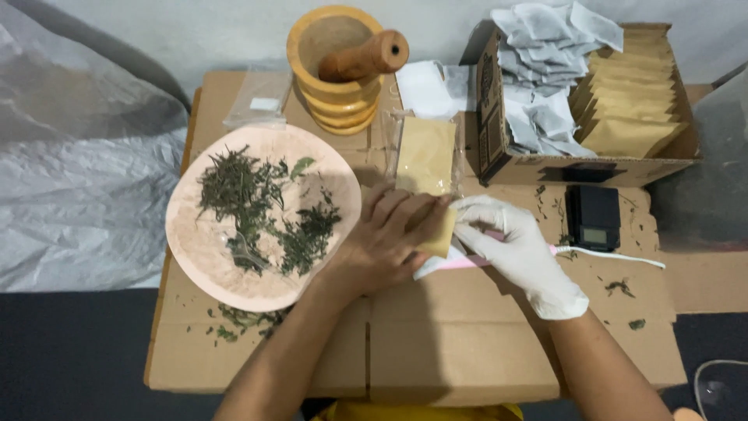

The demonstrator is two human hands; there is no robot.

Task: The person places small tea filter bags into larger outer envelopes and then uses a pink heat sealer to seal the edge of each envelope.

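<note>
My bare left hand (pixel 383 238) and my right hand (pixel 518 251), in a white glove, meet over a small tan paper pouch (pixel 438 234) above a flattened cardboard surface (pixel 460 343). Both hands grip the pouch, the left from its left side, the right at its right edge. Under the hands lies a pink bar-shaped tool (pixel 460 263) with a white cord (pixel 615 256) running off to the right. A larger tan pouch in clear plastic (pixel 425 154) lies just beyond my hands.
A pale pink plate (pixel 195 242) with dried green leaves (pixel 257 206) sits left. Behind are a wooden mortar (pixel 333 86) with pestle (pixel 366 58), an open cardboard box (pixel 576 168) holding tan pouches and white filter bags, and a small black scale (pixel 594 216). Grey plastic sheeting (pixel 78 171) lies far left.
</note>
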